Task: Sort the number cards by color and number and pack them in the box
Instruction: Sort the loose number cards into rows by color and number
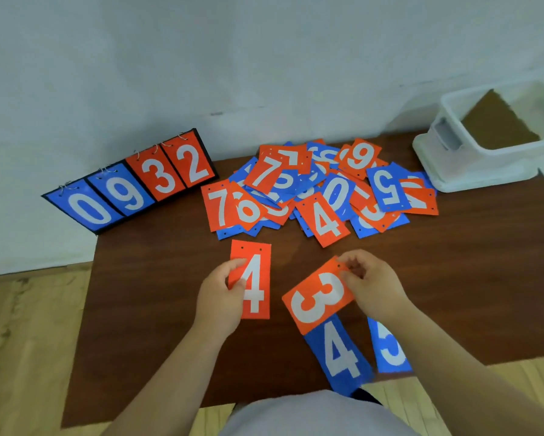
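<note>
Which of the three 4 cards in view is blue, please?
The 4 card nearest the person, partly hidden by the red 3 card; the 4 in the left hand and the pile's 4 are red.

place: plain indoor room | cues: low brown table (170, 309); plank floor (28, 341); white wall (264, 58)

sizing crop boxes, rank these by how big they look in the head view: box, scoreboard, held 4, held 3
1. box, though the frame edge cuts it
2. scoreboard
3. held 4 and held 3: look alike, not ranked
</note>
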{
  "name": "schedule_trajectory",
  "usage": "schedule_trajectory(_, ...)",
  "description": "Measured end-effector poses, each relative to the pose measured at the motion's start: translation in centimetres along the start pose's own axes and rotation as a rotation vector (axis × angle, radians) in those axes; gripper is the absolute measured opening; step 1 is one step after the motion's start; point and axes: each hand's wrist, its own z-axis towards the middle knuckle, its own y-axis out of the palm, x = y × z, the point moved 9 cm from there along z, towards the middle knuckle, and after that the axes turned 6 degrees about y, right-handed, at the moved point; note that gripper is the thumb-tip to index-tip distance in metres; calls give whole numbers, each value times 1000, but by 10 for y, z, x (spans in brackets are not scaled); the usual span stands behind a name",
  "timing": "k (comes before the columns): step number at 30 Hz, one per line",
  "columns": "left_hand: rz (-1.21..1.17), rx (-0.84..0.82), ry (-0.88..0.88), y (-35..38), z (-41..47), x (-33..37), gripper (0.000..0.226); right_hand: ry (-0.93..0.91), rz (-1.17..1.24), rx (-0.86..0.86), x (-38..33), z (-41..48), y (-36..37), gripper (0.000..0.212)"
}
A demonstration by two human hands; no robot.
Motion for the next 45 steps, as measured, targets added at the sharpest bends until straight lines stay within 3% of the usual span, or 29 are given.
schedule_trajectory(4, -162, 47, 5, 20, -40, 10, 42, -24, 17, -73, 7, -8, -21, 21)
schedule_trajectory(9, -409, -34, -120, 53, -82, 28, 37, -48, 42, -134, 9, -27, -34, 25)
schedule_trajectory(12, -514, -126, -94, 65, -100, 40, 36, -61, 94, -157, 1, -36, -30, 24)
schedule_trajectory(17, -373, -196, 53, 61, -111, 50, 41, -85, 275, -220, -27, -47, -14, 18)
schedule_trajectory(23, -310, -70, 116, 19, -95, 35, 36, 7, 431, -197, -46, -46, 26, 14)
schedule_trajectory(25, -307, 7, 109, -1, -85, 21, 33, 28, 452, -239, -53, -50, 49, 31)
schedule_trajectory(28, -318, 46, 112, -20, -70, 3, 30, 15, 251, -295, -62, -54, 91, 75)
schedule_trajectory(31, -306, 49, 120, -32, -56, -13, 29, 21, 83, -228, -68, -49, 112, 86)
schedule_trajectory(36, -291, 47, 60, -42, -30, -47, 26, 54, 52, -90, -61, -33, 110, 65)
schedule_trajectory(41, -25, -11, 97, -35, 2, -78, 33, 162, 40, 149, -12, -18, 68, 36)
schedule_trajectory(45, 235, -41, 132, -19, 24, -95, 36, 251, -12, 266, 24, -11, 34, 31)
